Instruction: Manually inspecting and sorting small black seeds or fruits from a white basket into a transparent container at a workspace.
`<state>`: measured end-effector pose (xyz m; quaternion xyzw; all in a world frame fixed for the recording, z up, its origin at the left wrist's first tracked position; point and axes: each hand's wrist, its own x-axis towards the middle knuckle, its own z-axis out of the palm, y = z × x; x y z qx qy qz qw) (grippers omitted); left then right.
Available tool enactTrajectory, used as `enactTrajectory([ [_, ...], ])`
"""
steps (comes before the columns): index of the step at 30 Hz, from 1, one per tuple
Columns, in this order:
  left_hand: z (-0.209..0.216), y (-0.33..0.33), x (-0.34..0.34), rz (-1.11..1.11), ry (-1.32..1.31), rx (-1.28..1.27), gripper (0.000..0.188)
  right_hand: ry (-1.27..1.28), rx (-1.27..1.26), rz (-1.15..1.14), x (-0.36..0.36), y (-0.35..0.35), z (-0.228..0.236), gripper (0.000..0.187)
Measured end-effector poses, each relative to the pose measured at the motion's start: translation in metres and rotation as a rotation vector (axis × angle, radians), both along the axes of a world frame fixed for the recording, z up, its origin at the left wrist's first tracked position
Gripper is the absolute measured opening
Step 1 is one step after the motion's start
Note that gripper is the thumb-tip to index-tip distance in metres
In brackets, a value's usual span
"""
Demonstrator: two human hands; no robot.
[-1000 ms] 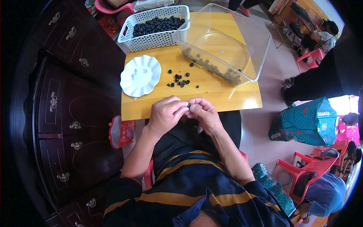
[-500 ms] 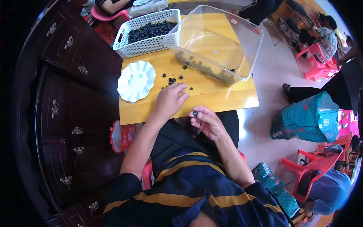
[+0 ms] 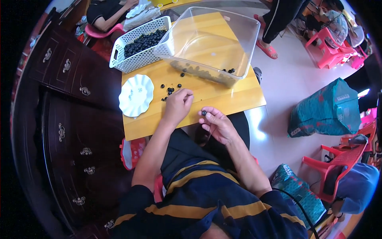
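My right hand [image 3: 218, 124] pinches a small black round part [image 3: 204, 113] between thumb and fingertips, just off the table's near edge. Above the tabletop my left hand [image 3: 180, 104] is closed, its fingers curled together; what they hold, if anything, is hidden. Beyond it lie several loose black round parts [image 3: 170, 91] on the yellow wooden table [image 3: 219, 99]. A white plate with a wavy rim [image 3: 136, 95] rests left of them. At the back left, a white perforated basket [image 3: 137, 57] holds a heap of the same parts. The clear plastic bin [image 3: 207, 71] beside it has more along its near side.
Dark wooden drawers [image 3: 67, 115] flank the table on the left. To the right stand a large teal bag [image 3: 318, 109], another teal bag [image 3: 296, 191] and a red plastic chair [image 3: 336, 167]. Other people sit or stand around, one near the table's far right corner.
The view has turned slightly, shifting the table and its contents. My left hand's thumb and fingers have drawn together. My right hand still pinches the round part.
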<state>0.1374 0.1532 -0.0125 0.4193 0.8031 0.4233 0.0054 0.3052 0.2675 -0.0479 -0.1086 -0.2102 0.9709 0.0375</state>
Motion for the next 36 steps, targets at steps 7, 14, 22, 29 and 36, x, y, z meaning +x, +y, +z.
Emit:
enactTrajectory([
  [7, 0.033, -0.019, 0.034, -0.057, -0.294, 0.065, 0.014, -0.044, 0.061, -0.03, 0.0, 0.002, -0.003, 0.028],
  [14, 0.056, -0.022, 0.058, -0.096, -0.147, 0.087, 0.012, -0.044, 0.067, -0.068, 0.0, -0.003, -0.002, 0.027],
  [22, 0.056, -0.026, 0.056, -0.161, -0.106, 0.054, 0.011, 0.002, 0.078, -0.059, 0.001, -0.005, -0.002, 0.02],
  [29, 0.055, -0.026, 0.054, -0.251, -0.097, 0.068, 0.013, 0.003, 0.061, -0.05, 0.001, -0.006, 0.002, 0.02],
  [36, 0.053, -0.032, 0.051, -0.249, -0.138, 0.102, 0.014, 0.021, 0.097, -0.059, 0.0, -0.012, 0.005, 0.017],
])
